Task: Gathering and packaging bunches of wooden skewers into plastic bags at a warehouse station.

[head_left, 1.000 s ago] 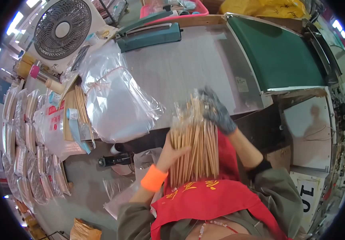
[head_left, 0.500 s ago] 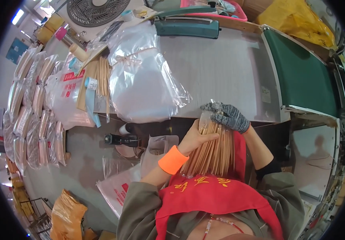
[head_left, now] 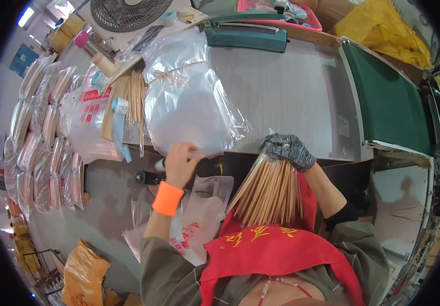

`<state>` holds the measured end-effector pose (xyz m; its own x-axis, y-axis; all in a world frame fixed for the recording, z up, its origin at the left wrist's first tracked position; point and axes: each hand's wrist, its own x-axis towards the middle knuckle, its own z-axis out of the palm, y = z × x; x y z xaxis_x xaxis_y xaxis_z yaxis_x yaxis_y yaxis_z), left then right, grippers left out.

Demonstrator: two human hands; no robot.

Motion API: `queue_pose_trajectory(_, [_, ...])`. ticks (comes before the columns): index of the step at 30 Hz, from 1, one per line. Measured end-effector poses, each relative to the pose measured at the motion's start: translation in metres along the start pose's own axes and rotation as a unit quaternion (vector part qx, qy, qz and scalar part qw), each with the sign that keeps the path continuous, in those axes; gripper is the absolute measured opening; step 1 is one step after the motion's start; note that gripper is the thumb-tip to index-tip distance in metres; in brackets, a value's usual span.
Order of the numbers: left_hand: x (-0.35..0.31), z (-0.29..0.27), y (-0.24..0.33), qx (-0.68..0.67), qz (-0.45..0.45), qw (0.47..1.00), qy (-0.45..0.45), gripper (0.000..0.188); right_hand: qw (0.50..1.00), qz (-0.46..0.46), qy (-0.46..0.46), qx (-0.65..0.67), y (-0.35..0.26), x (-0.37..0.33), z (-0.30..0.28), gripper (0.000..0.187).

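Note:
My right hand (head_left: 289, 151), in a grey knitted glove, is closed round the gathered top of a clear plastic bag. Inside the bag is a fanned bundle of thin wooden sticks (head_left: 268, 191), hanging down in front of my red apron. My bare left hand (head_left: 180, 164), with an orange wristband, is at the near edge of a stack of clear plastic bags (head_left: 189, 109). Its thumb and fingers stand apart at the edge of the stack, and the fingertips seem to touch it. A string is tied across the stack, which lies on the grey table (head_left: 291, 97).
A green bag sealer (head_left: 245, 38) stands at the table's back, beside a pink basket (head_left: 316, 21). Loose sticks (head_left: 136, 97) and a blue tape roll (head_left: 120, 105) lie left of the stack. Packed bundles (head_left: 49, 117) are piled further left. A green board (head_left: 385, 97) is at right.
My left hand has let go of the stick bundle and moved left to the edge of the bag stack. My right hand still holds the bundle; its sticks hang more spread out.

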<state>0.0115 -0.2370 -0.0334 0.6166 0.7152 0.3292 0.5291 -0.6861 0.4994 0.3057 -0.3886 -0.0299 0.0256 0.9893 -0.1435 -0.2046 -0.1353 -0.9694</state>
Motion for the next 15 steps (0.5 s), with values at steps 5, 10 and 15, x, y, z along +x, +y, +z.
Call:
queue_pose_trajectory(5, [0.019, -0.004, -0.059, 0.062, 0.088, 0.991, -0.084, 0.014, 0.997, -0.033, -0.037, -0.055, 0.005, 0.006, -0.001, 0.028])
queue_pose_trajectory(10, [0.062, 0.005, -0.008, -0.182, -0.051, 0.971, -0.149, 0.020, 0.999, -0.033, -0.014, -0.039, 0.006, 0.006, -0.003, 0.030])
queue_pose_trajectory(15, [0.085, 0.056, 0.063, -0.349, -0.095, 0.927, -0.099, 0.022, 0.983, -0.091, -0.034, -0.154, -0.008, -0.004, 0.007, 0.025])
